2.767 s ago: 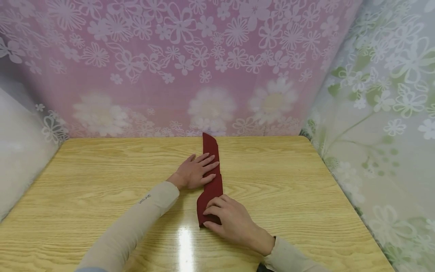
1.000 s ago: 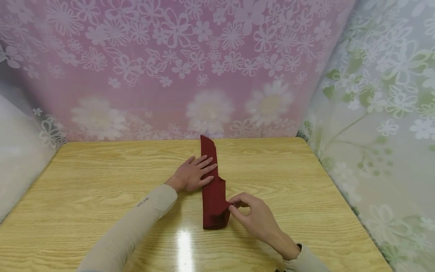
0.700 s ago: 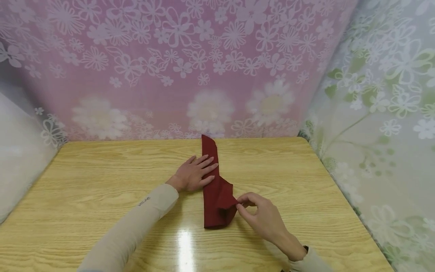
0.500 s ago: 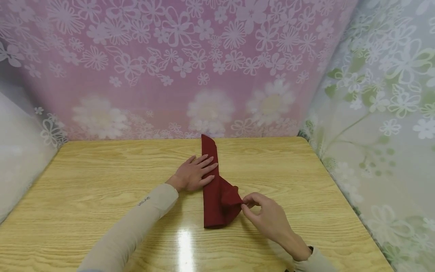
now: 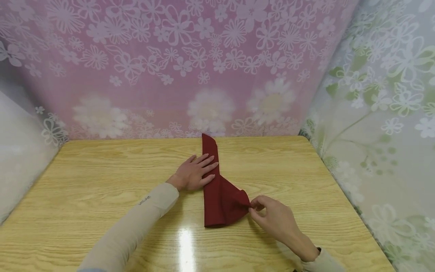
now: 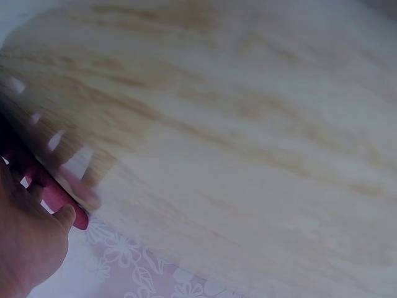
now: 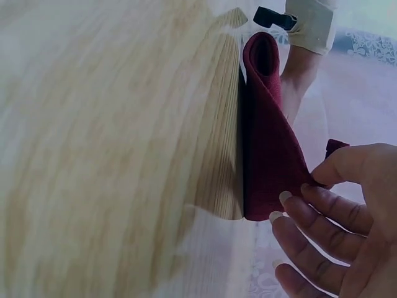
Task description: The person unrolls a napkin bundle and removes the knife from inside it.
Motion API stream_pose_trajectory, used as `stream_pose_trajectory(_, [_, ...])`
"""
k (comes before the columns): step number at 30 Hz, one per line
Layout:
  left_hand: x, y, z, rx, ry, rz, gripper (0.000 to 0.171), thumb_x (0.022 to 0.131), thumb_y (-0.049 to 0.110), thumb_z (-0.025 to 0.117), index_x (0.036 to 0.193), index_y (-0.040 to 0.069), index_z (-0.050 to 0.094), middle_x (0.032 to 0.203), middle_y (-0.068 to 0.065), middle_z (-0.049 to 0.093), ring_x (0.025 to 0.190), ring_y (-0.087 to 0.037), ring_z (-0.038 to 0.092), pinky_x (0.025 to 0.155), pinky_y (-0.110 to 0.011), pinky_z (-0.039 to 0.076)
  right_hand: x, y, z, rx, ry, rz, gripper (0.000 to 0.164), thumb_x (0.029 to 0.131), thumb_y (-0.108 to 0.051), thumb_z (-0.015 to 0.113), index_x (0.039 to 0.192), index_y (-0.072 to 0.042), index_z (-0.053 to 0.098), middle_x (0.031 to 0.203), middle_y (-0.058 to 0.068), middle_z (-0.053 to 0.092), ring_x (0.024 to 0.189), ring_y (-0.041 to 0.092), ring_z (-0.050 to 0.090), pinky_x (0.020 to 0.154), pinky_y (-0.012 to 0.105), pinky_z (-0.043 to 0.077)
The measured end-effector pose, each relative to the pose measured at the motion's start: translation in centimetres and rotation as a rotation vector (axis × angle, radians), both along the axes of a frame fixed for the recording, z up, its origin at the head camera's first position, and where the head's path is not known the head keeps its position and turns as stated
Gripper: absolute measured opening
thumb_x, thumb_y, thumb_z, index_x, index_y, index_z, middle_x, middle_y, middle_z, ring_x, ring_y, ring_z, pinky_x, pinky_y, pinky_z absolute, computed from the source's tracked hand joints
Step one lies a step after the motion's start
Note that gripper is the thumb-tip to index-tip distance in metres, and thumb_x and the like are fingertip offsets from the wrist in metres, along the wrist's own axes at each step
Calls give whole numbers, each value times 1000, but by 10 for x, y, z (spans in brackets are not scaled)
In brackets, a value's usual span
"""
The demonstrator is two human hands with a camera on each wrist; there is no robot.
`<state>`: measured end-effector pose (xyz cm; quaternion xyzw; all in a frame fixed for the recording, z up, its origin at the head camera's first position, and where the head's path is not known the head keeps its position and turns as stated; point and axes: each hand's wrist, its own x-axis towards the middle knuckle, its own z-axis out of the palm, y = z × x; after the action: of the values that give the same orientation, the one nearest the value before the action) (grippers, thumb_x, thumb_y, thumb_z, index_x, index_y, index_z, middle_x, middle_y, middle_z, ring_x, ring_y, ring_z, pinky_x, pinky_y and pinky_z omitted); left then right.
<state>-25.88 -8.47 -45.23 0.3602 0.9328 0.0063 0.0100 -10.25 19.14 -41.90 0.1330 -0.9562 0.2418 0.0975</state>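
On the left side of the wood-grain table (image 5: pixel 102 170), one beige sleeve (image 5: pixel 127 230) leading to the left hand (image 5: pixel 192 175): laid flat, with fingers straight and spread apart, resting across the cloth from its left edge. At centre, one dark red cloth (image 5: pixel 213 204): matte, folded lengthwise into a long, narrow strip, lying on the table from the far edge toward the near side; slanted at the far end, rounded into an open loop at the near end as seen from the right wrist, drawn out on the near right into a creased, roughly triangular flap (image 5: pixel 234 204). At right, right hand (image 5: pixel 276 219), with thumb and index finger clamped together on the flap tip; beyond, second beige sleeve (image 5: pixel 321 262). Quantities: hands, two; sleeves, two; cloth, one; table, one.
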Motion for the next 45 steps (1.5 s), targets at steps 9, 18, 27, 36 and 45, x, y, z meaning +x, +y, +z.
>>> stream_pose_trajectory(9, [-3,0,-2,-17,3,13,57,101,55,21,152,32,25,157,4,18,144,-16,9,114,-45,13,2,6,1,83,-72,-21,12,78,-26,75,87,-28,69,80,-18,63,71,3,60,54,25,46])
stream_pose_trajectory(18, [-1,0,3,-28,-3,8,57,101,55,20,152,30,25,157,3,17,144,-17,10,114,-46,14,4,10,1,131,-106,-29,9,79,-31,76,82,-30,68,76,-20,59,69,3,60,55,26,47])
stream_pose_trajectory(27, [1,-1,3,-10,-19,11,57,101,54,22,152,30,26,157,3,18,144,-17,10,114,-46,13,6,14,1,175,-151,-61,16,80,-31,75,72,-27,62,65,-18,51,54,2,47,45,26,39])
stream_pose_trajectory(36, [1,0,1,-36,-23,26,57,101,55,20,152,32,24,158,4,17,144,-16,8,114,-45,13,6,18,1,231,-185,-68,31,81,-31,71,63,-23,48,56,-11,41,48,8,38,41,27,31])
stream_pose_trajectory(45, [-1,-1,1,-29,-27,26,58,100,56,19,152,32,23,158,5,15,145,-16,8,114,-45,12,1,20,0,241,-270,-110,16,80,-33,69,70,-25,58,56,-10,45,49,11,38,40,29,29])
